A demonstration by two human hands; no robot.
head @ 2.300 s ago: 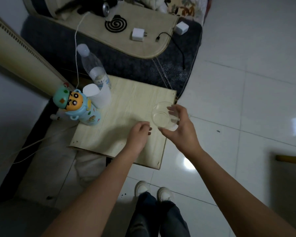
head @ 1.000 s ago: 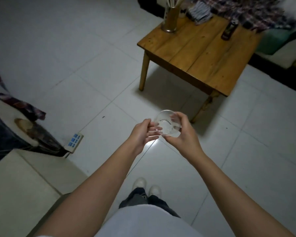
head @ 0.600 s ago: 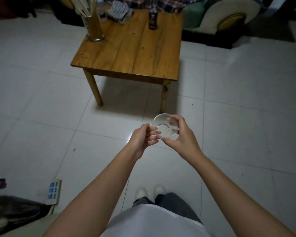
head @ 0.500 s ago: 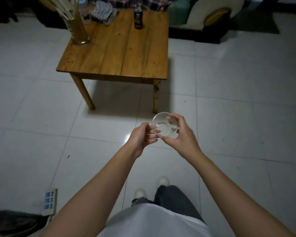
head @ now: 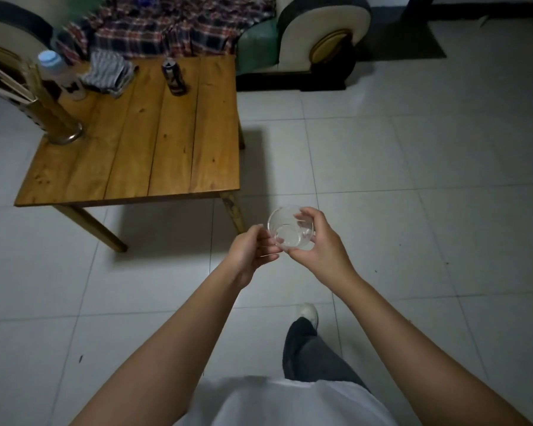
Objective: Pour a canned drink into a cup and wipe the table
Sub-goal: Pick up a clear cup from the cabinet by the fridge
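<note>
A tiled floor separates the person from the table (head: 154,155), where the can (head: 173,77) stands. The right hand (head: 317,250) grips the cup (head: 290,229); the left hand (head: 250,252) pinches its rim. Best set upright near the can.

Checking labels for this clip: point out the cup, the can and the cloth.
cup (head: 290,229), head view, on its clear inner wall.
can (head: 173,77), head view, on its dark side.
cloth (head: 109,73), head view, on its striped top.
</note>
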